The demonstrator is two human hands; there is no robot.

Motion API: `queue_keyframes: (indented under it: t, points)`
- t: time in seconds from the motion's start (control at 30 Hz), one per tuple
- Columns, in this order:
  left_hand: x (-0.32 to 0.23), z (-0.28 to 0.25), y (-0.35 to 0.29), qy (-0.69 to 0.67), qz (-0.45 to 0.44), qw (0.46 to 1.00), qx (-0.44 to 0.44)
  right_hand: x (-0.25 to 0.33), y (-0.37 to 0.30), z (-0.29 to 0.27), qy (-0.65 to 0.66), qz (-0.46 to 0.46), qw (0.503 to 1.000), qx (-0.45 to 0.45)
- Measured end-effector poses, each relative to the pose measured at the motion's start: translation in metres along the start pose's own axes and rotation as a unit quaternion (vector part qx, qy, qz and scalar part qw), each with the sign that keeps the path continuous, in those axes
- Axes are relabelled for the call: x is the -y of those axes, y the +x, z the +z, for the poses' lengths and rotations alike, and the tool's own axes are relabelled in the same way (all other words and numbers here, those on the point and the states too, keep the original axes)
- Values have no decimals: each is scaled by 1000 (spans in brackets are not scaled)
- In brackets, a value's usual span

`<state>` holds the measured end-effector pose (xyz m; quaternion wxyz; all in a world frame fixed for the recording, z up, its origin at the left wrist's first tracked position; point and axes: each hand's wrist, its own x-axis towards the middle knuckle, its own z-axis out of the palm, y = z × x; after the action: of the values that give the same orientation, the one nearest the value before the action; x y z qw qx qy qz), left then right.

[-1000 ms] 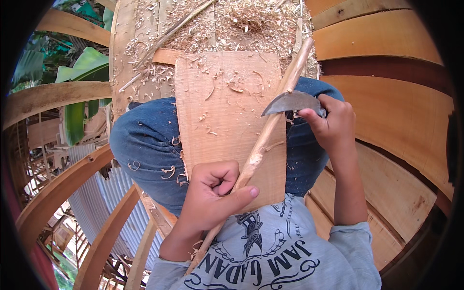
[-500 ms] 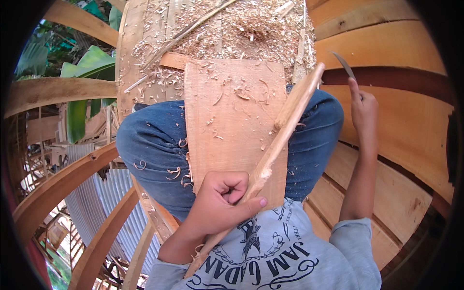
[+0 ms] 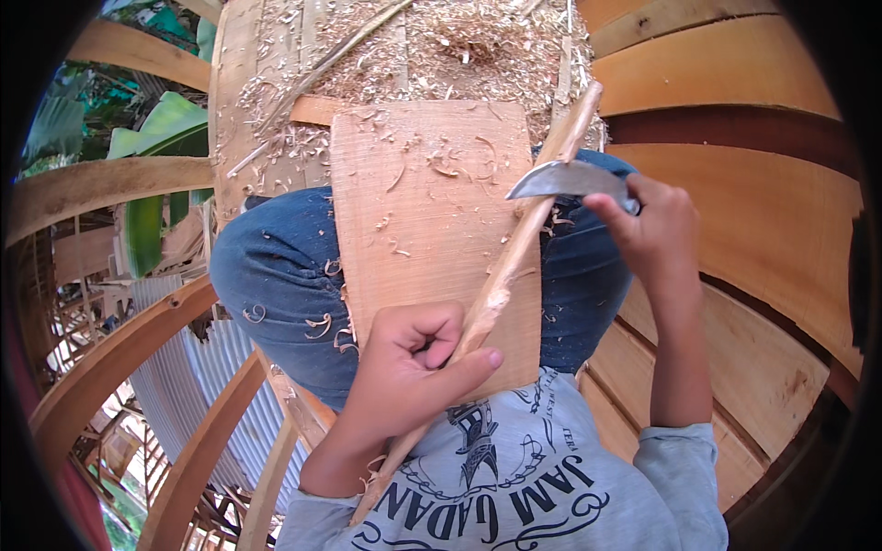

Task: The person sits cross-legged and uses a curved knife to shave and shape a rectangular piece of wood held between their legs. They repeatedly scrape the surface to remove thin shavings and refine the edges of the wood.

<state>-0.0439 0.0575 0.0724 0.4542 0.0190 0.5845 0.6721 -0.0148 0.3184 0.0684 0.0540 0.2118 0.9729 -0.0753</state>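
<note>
Writing first: grey shirt (image 3: 588,514) has dark printed lettering in a curve, a tower-like drawing above it, scrolls around; smaller print toward the right is partly legible.

Stick (image 3: 519,248): pale tan wood, long, slim, mostly smooth, slightly uneven. Rough whitish patch just past the left hand; thin side sliver or curl near that patch, cannot tell which. Surface lighter and flatter toward the far tip.

Long axis runs diagonal, near left to far right. Far tip points far right, past the edge of the board (image 3: 423,230); near part runs past the left wrist against the shirt front. Stick sits over the right side of the board, which lies over the lap between the knees of the blue jeans (image 3: 276,275).

Hands well apart from each other. Left hand (image 3: 404,363) is clamped around the near part of the stick, thumb laid along it. Right hand (image 3: 661,225) is farther off to the right, clamped on the knife (image 3: 571,179), thumb by the blade's base. Blade grey, curved, tip pointing left, lying across the stick's far half; exact edge contact cannot be told.

Curled shavings (image 3: 469,41) are scattered on the board and jeans, heaped on the planks (image 3: 232,92) beyond. Strip of wood (image 3: 331,60) lies far left among them.
</note>
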Motion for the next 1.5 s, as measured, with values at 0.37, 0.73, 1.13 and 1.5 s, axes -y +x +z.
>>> queue_keyframes:
  t: [0.37, 0.73, 1.13, 1.5]
  points:
    - [11, 6, -8, 12, -4, 999, 39, -70, 44, -12, 53, 186, 978, -80]
    - [-17, -8, -13, 293, 39, 955, 33, -14, -33, 17, 365, 58, 929, -29]
    - [-24, 16, -33, 385, 59, 918, -71, 15, -65, 21, 421, -116, 900, -15]
    - [-8, 32, -33, 343, 65, 934, -78, -5, -59, 32, 255, -91, 962, -26]
